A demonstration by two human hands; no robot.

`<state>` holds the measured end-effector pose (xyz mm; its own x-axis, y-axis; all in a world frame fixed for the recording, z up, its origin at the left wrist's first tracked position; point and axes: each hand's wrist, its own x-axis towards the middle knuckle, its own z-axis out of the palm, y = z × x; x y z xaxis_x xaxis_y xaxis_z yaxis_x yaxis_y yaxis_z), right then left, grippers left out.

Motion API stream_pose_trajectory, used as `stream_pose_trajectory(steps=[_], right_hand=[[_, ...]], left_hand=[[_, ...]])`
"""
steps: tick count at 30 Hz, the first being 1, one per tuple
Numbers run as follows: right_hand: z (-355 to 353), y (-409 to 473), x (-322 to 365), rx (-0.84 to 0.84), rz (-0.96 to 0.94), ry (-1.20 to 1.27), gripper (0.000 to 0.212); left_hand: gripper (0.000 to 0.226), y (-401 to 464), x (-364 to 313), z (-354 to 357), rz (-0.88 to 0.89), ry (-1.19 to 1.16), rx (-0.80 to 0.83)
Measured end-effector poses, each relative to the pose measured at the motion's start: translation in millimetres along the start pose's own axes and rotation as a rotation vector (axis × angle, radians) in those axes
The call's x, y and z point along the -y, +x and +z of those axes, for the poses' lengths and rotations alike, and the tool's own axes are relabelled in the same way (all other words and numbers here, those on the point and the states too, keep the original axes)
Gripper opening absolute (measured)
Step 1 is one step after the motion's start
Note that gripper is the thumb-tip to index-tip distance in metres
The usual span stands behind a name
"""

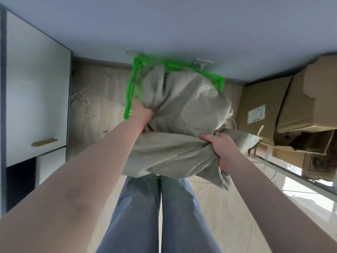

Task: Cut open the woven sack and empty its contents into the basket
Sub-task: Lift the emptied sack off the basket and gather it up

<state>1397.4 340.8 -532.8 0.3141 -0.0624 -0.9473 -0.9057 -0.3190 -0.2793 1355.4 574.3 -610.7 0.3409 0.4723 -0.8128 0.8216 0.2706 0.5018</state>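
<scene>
A grey-green woven sack (182,110) is held tilted over a bright green plastic basket (130,92) that stands on the floor near the wall. The sack's far end reaches into the basket and hides most of its inside. My left hand (141,111) grips the sack's left side by the basket's rim. My right hand (221,147) is clenched on bunched sack fabric at the near right corner. Whatever is in the sack stays hidden.
A white cabinet (36,88) with a brass handle stands on the left. Torn cardboard boxes (284,106) are stacked on the right, behind a metal rail (291,174). Scraps of debris (85,101) lie on the floor left of the basket. My legs in blue jeans (158,212) stand below.
</scene>
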Motion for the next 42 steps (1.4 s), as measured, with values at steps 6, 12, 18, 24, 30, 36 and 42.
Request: stream_pose_trajectory(steps=[6, 12, 18, 24, 30, 36, 42], right_hand=[[2, 0, -3, 0.007, -0.047, -0.061, 0.028], [7, -2, -6, 0.043, -0.050, -0.049, 0.030], [13, -13, -13, 0.126, -0.218, -0.071, 0.035], [21, -23, -20, 0.353, -0.268, -0.187, 0.036], [4, -19, -24, 0.242, -0.206, 0.000, 0.032], [10, -23, -36, 0.243, -0.194, 0.015, 0.038], [13, -30, -33, 0.299, -0.205, 0.000, 0.037]], left_hand=[[0.079, -17, 10, 19, 0.511, 0.837, 0.507], [0.054, -6, 0, 3, 0.534, 0.845, 0.081], [0.065, 10, -16, 10, 0.063, 0.763, -0.159], [0.071, -5, -27, 41, 0.274, 0.844, 0.049], [0.050, -2, 11, 13, 0.322, 0.842, 0.189], [0.048, -15, -2, 31, 0.275, 0.638, 0.285], [0.079, -18, 1, 25, 0.529, 0.816, 0.286]])
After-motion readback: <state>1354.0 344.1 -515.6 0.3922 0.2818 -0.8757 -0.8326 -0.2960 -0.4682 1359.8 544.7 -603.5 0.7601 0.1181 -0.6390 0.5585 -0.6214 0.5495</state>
